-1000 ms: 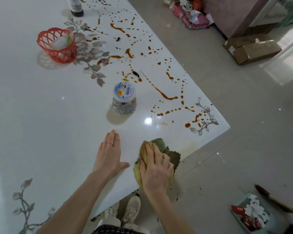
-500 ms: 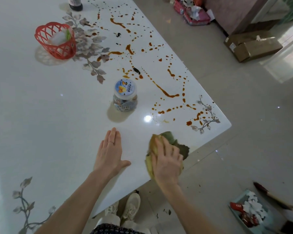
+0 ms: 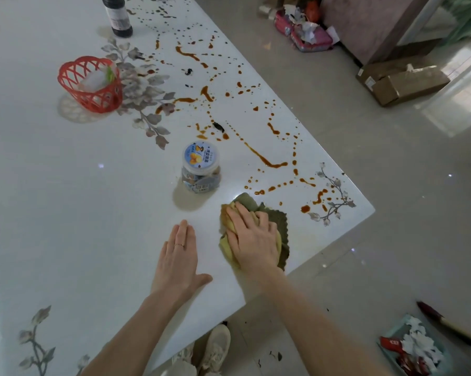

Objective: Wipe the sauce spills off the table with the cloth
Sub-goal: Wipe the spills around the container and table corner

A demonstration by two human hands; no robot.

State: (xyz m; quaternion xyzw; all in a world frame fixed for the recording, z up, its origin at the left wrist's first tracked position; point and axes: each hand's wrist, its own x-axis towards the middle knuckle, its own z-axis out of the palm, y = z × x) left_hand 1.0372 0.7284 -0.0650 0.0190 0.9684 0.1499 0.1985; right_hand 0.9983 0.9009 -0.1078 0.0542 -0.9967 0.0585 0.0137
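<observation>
Brown sauce spills [image 3: 266, 160] run in streaks and drops across the right half of the white table [image 3: 66, 202], from the far end down to the near right corner. A yellow and green cloth [image 3: 279, 226] lies bunched on the table near the front edge, just short of the nearest drops. My right hand [image 3: 252, 240] presses flat on top of the cloth, fingers fairly straight. To its left my left hand [image 3: 178, 256], with a ring, rests flat on the bare table.
A small jar with a blue lid [image 3: 201, 166] stands just beyond the cloth. A red basket [image 3: 93, 85] and a dark bottle [image 3: 119, 16] stand further back. Cardboard boxes [image 3: 402, 80], a pink bin [image 3: 304, 31] and a tray of rubbish [image 3: 413, 346] sit on the floor.
My right hand has pushed the cloth forward and to the right, away from the table's front edge toward the nearest drops. My left hand has stayed flat in place.
</observation>
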